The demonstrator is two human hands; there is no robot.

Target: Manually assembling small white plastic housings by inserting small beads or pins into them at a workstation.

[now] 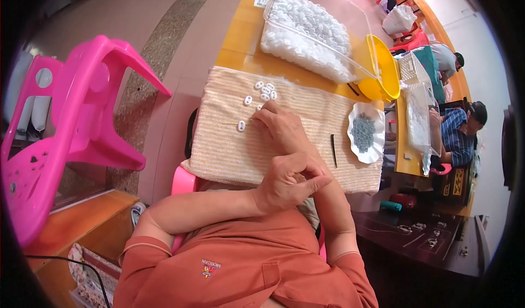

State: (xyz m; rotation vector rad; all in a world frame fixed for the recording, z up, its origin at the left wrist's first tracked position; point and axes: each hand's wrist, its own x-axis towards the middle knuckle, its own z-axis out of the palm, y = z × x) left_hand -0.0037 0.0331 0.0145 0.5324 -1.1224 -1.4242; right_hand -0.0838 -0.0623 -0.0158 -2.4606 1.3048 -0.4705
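Note:
My right hand (281, 127) is over the striped cloth, its fingertips pinched at one end of a thin pale stick (228, 123). A small white oval piece with two dark holes (241, 126) sits along that stick; whether it is threaded on or lies over it, I cannot tell. My left hand (281, 185) crosses over my right forearm, its fingers and thumb bent around the skin near the wrist. Beyond the right fingertips lies a loose group of several similar white pieces (265, 96), partly hidden by the hand.
A scalloped white dish (353, 150) holds small grey pieces, with a black slender tool (334, 150) nearby. Behind stand a clear bin (355, 12) of white pieces and a yellow bowl (389, 70). Pink chair (82, 100) at left; people (459, 130) work at right.

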